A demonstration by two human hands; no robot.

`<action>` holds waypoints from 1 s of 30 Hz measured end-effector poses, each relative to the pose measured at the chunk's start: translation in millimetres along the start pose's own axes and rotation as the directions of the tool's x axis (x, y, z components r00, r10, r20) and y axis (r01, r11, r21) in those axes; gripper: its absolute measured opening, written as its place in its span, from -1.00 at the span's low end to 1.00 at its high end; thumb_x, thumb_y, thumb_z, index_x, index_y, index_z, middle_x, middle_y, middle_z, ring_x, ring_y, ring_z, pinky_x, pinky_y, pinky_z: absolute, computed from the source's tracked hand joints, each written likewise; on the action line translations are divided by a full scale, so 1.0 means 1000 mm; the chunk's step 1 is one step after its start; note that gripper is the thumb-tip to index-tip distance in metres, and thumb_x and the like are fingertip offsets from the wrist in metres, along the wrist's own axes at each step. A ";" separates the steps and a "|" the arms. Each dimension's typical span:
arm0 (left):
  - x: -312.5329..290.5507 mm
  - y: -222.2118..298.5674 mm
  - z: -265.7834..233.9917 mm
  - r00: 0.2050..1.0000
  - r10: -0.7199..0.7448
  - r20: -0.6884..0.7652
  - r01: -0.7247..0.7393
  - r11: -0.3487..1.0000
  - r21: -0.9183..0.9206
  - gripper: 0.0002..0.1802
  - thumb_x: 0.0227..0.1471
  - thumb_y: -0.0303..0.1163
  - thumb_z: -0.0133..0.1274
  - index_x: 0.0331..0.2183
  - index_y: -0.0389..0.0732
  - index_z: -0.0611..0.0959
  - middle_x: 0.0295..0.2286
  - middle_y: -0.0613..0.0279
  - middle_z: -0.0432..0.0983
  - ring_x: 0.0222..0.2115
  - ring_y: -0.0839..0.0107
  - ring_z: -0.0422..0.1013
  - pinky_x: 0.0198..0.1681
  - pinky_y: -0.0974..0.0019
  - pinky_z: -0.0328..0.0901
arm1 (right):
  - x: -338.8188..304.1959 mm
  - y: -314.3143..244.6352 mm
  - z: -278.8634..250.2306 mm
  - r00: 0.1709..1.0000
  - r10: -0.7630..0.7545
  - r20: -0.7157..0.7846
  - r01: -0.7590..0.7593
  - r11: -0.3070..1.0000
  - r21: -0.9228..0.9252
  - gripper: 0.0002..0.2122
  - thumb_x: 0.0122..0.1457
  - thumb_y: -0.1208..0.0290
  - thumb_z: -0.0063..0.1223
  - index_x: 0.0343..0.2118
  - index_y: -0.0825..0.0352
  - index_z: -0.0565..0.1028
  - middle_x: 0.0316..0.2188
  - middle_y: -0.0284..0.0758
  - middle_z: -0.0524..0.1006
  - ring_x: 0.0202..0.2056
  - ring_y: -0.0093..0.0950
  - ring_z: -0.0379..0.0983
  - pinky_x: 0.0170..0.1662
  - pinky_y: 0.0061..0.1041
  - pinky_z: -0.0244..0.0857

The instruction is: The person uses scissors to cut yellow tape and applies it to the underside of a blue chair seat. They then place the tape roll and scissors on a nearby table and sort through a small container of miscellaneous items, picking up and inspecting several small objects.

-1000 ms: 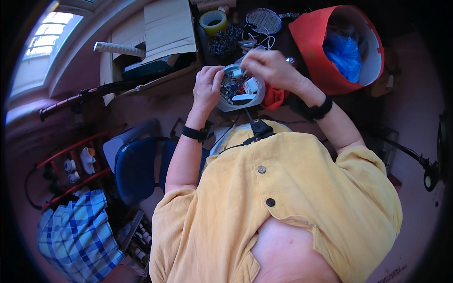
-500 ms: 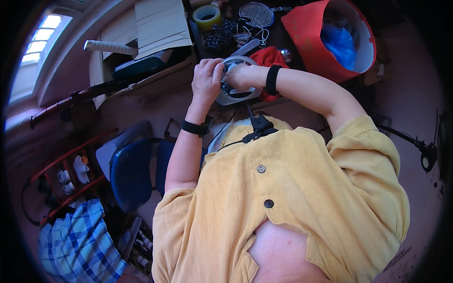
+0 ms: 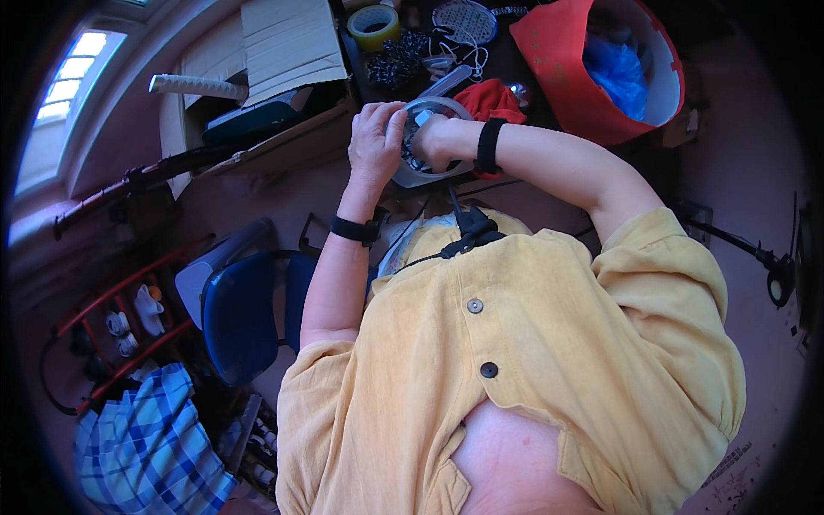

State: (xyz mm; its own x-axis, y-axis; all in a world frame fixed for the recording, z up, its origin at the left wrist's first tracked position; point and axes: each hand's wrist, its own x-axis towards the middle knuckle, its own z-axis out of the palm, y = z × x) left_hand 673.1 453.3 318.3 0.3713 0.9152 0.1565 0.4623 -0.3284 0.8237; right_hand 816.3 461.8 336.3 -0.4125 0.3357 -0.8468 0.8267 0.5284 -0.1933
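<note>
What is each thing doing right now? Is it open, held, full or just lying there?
Left hand: gripping the round container's rim.
Right hand: reaching inside the container.
Round container: held up, open.
Red bucket: open, blue plastic inside.
Tape roll: lying flat.
Cardboard box: flaps shut.
Blue chair: unoccupied.

Dark desk (image 3: 515, 51): tape roll (image 3: 372, 24), red bucket (image 3: 571, 73), red cloth (image 3: 491, 99), cardboard box (image 3: 287, 43).
</note>
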 end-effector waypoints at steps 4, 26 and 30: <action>0.000 -0.002 0.000 1.000 0.000 0.007 0.001 1.000 -0.010 -0.71 0.24 -0.17 0.01 -0.18 -0.09 0.72 -0.20 0.22 0.50 -0.12 0.23 0.37 -0.10 0.20 0.33 | -0.001 0.011 0.001 0.998 -0.044 0.053 0.036 0.989 0.141 -0.66 0.08 0.20 0.21 -0.16 0.33 0.64 -0.22 -0.26 0.63 -0.18 -0.29 0.56 -0.13 -0.38 0.41; 0.000 -0.003 0.001 1.000 -0.022 0.016 0.022 1.000 -0.003 -0.70 0.25 -0.14 0.00 -0.17 -0.06 0.72 -0.20 0.24 0.50 -0.11 0.24 0.37 -0.08 0.19 0.33 | -0.003 0.005 -0.001 0.997 -0.020 0.073 0.009 0.988 0.157 -0.64 0.14 0.26 0.07 -0.05 0.32 0.60 -0.08 -0.19 0.59 -0.05 -0.23 0.51 0.03 -0.31 0.34; 0.000 -0.002 0.001 1.000 -0.025 0.012 0.026 1.000 -0.010 -0.70 0.25 -0.14 0.00 -0.17 -0.06 0.72 -0.20 0.25 0.50 -0.11 0.24 0.37 -0.08 0.19 0.33 | -0.012 0.008 0.005 0.997 -0.047 -0.062 0.055 0.990 0.128 -0.65 0.13 0.25 0.08 -0.11 0.38 0.61 -0.16 -0.15 0.62 -0.12 -0.22 0.55 -0.05 -0.30 0.40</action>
State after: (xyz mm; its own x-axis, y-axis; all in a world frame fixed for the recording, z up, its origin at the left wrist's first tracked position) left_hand 673.1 453.7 315.8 0.3690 0.9204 0.1290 0.4634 -0.3025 0.8329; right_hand 829.9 458.0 341.9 -0.4738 0.3583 -0.8045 0.8452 0.4415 -0.3012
